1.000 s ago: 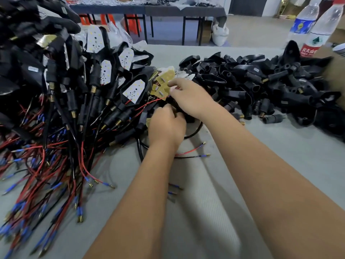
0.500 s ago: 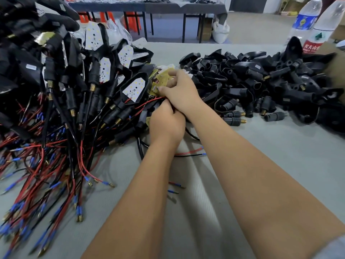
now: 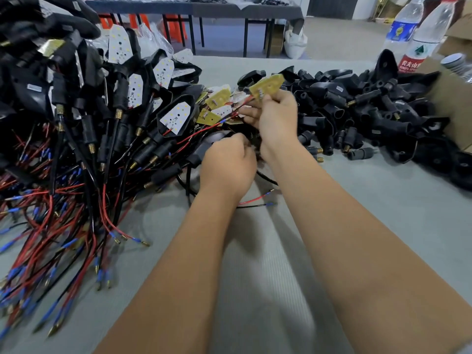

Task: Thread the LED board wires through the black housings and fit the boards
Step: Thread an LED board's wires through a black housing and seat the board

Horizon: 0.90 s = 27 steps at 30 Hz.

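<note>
My right hand [image 3: 275,116] pinches a yellow LED board [image 3: 267,85] and holds it up above a small heap of loose yellow boards [image 3: 217,100]; its red and black wires trail down toward my left hand. My left hand [image 3: 229,162] is curled around a black housing [image 3: 212,145] at the table's middle, mostly hiding it. A big pile of finished housings with white LED faces [image 3: 176,118] and red and black wires lies on the left. Empty black housings [image 3: 357,111] are heaped on the right.
Loose wire ends with blue sleeves [image 3: 258,200] lie on the grey table [image 3: 268,277] between my forearms. Two water bottles [image 3: 419,42] and a cardboard box [image 3: 457,98] stand at the far right. Another table [image 3: 194,8] stands behind.
My right hand has lifted a yellow board up and to the right out of the loose heap, drawing its wires with it. My left hand stays on the housing.
</note>
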### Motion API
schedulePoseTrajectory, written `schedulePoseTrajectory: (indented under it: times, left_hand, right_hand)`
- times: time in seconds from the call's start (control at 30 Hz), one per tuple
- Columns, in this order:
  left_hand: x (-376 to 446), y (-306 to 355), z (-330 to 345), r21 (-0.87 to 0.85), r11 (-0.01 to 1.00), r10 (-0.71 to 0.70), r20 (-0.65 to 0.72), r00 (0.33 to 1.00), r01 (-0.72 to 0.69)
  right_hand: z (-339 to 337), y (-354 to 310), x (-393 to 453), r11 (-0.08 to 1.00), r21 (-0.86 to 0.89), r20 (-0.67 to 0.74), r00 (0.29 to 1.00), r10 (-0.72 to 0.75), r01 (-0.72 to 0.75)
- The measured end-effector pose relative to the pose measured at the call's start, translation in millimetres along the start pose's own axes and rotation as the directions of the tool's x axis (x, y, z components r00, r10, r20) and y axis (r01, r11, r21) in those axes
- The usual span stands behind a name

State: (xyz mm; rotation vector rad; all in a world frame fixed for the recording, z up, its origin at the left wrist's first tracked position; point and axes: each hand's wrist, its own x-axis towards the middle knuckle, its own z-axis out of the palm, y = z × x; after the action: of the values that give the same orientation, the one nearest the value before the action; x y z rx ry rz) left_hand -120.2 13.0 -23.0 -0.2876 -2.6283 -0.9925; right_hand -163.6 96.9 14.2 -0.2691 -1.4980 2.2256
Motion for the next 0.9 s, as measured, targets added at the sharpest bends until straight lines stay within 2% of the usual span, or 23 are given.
schedulePoseTrajectory:
  times: [0.13, 0.2, 0.27, 0.3, 0.33, 0.4, 0.47, 0.53, 0.6, 0.67, 0.8, 0.9]
  left_hand:
    - [-5.4, 9.8, -1.9, 0.142, 0.985, 0.091, 0.033, 0.995, -0.094]
    - [-9.4, 17.0, -6.3, 0.186, 0.977, 0.119, -0.093, 0.988, -0.1]
    - [-11.2, 21.3, -11.8, 0.101, 0.987, 0.145, -0.257, 0.956, -0.122]
    - [-10.4, 21.4, -12.7, 0.042, 0.985, 0.171, -0.295, 0.94, -0.166]
    - [-8.8, 20.6, -11.7, 0.031, 0.976, 0.215, -0.289, 0.933, -0.216]
    - [-7.9, 19.1, -5.5, 0.159, 0.945, 0.31, -0.161, 0.937, -0.286]
    - [-10.8, 19.5, 5.6, 0.299, 0.904, 0.32, 0.003, 0.947, -0.307]
    - [-14.1, 20.5, 16.0, 0.373, 0.869, 0.312, 0.097, 0.945, -0.325]
    - [-12.4, 22.4, 17.8, 0.417, 0.836, 0.346, 0.102, 0.933, -0.356]
    - [-9.3, 25.8, 14.5, 0.384, 0.847, 0.371, 0.071, 0.926, -0.368]
    - [-10.7, 28.6, 14.0, 0.301, 0.888, 0.35, 0.049, 0.935, -0.348]
    - [-11.3, 28.1, 14.3, 0.285, 0.901, 0.327, 0.045, 0.944, -0.326]
  right_hand:
    - [-36.3, -22.9, 6.8, 0.978, 0.191, -0.205, 0.978, -0.041, 0.081]
    - [-58.4, -33.0, 5.2, 0.967, 0.228, -0.294, 0.955, -0.044, 0.115]
    - [-80.7, -36.7, -1.3, 0.972, 0.206, -0.344, 0.938, -0.035, 0.111]
    - [-91.1, -36.4, -6.7, 0.975, 0.202, -0.351, 0.936, -0.019, 0.096]
    - [-100.3, -35.1, -13.1, 0.974, 0.213, -0.345, 0.939, 0.005, 0.073]
    - [-115.5, -32.6, -24.7, 0.963, 0.27, -0.319, 0.945, 0.071, 0.019]
    - [-124.3, -32.9, -34.3, 0.935, 0.353, -0.28, 0.952, 0.126, -0.021]
    - [-129.3, -34.3, -41.8, 0.907, 0.419, -0.222, 0.964, 0.146, -0.041]
    - [-131.7, -35.4, -48.1, 0.893, 0.447, -0.146, 0.979, 0.138, -0.059]
    - [-130.8, -36.8, -52.8, 0.897, 0.438, -0.091, 0.989, 0.114, -0.063]
    - [-124.3, -33.4, -52.9, 0.965, 0.26, -0.108, 0.994, -0.015, 0.043]
    - [-121.7, -26.5, -50.6, 0.981, 0.188, -0.132, 0.991, -0.017, 0.042]
